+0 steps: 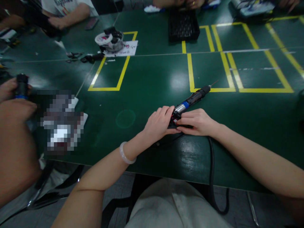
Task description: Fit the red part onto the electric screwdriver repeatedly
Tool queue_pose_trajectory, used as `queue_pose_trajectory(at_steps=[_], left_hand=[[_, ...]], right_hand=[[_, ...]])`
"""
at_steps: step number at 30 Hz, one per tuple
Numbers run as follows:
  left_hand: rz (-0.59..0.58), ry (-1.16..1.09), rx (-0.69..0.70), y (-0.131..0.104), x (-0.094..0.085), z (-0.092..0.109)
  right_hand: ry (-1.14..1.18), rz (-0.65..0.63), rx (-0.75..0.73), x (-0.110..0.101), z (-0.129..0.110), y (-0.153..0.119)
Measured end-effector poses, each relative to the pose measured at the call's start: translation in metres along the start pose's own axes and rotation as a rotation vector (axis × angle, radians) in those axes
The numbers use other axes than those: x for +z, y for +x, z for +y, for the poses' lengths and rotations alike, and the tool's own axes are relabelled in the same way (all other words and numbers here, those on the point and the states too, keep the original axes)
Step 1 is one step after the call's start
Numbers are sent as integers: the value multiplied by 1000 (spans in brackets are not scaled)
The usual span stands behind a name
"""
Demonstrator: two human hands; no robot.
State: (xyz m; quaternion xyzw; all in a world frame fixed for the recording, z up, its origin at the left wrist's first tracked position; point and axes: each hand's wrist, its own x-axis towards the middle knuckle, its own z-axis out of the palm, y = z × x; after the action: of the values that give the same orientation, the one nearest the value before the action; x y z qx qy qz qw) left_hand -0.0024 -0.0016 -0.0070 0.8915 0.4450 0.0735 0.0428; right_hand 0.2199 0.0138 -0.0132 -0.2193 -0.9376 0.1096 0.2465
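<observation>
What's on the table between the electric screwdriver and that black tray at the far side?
Head view: only bare green table with yellow tape lines between electric screwdriver and black tray.

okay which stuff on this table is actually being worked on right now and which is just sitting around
In hand:
left hand and right hand, both on a small dark part
electric screwdriver, lying right beside them

Lying about:
black tray
white tape roll
paper sheet
co-worker's hand, holding another tool

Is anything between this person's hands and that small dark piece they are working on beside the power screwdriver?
Nothing visible. Both the left hand and the right hand already touch the small dark part on the green table; the electric screwdriver lies just behind it.
</observation>
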Motion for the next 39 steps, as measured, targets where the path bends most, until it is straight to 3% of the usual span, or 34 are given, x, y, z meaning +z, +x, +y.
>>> queue_pose_trajectory(at_steps=[7,11,19,24,31,39], left_hand=[[-21,47,-32,0,-5,7],[-37,60,-57,2,-7,11],[-36,81,-69,3,-5,13],[-46,125,-93,2,-8,6],[-39,171,-199,-2,-18,-31],[-15,241,-489,-11,-25,-114]], right_hand=[[-15,37,-2,2,-2,0],[125,62,56,2,-2,2],[612,122,396,3,15,-2],[761,114,527,4,18,-3],[791,104,582,5,16,-2],[801,88,600,3,16,0]])
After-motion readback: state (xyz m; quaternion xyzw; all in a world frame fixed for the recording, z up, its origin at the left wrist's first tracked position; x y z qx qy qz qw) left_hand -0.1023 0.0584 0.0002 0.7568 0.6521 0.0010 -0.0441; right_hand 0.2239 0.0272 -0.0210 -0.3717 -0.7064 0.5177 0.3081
